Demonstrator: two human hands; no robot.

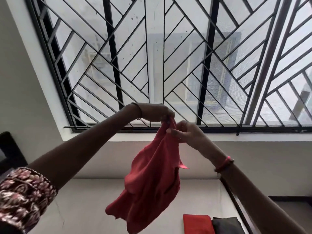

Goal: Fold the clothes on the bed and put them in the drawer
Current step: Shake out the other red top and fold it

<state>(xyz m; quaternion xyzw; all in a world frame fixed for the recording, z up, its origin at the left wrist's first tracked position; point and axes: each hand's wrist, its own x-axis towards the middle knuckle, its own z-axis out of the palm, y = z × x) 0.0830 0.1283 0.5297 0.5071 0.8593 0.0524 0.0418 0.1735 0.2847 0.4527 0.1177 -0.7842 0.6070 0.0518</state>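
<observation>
A red garment [148,179] hangs bunched in the air above the bed [81,200]. My left hand [155,112] pinches its top edge from the left. Close beside it, my right hand [187,132] grips the same top part from the right, so both hands meet at one spot in front of the window. The cloth droops loosely below them and hides part of the mattress. At the bottom right a folded red cloth [197,223] lies flat on the bed, with a folded dark cloth [226,225] next to it. No drawer is in view.
A large window with a black metal grille [152,56] fills the wall ahead, above a white sill. The bed's dark wooden side rail [239,205] runs along the right. A dark headboard [8,154] stands at the far left.
</observation>
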